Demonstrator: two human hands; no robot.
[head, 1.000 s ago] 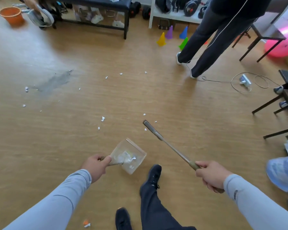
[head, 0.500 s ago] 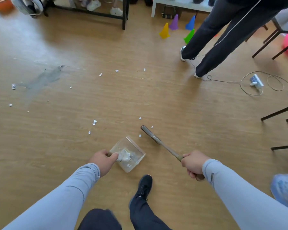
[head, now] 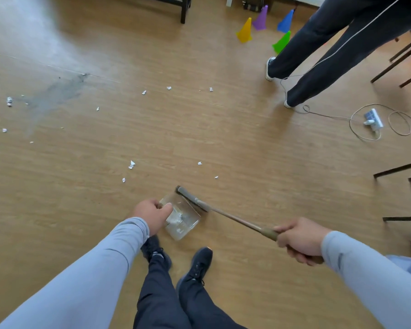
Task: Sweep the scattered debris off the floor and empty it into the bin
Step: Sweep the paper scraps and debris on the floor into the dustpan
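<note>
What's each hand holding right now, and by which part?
Left hand grips the clear dustpan by its handle; right hand grips the broom near its handle's end.

No text, label, brand, number or sign can be read anywhere in view; every surface is plain or too blurred.

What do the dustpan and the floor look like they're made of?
The dustpan looks like clear, glossy plastic: the floor and the white scraps inside show through its walls. The floor looks like wood-grain laminate or vinyl, tan with a low sheen; long plank seams and soft window glare suggest that, though real wood cannot be ruled out.
</note>
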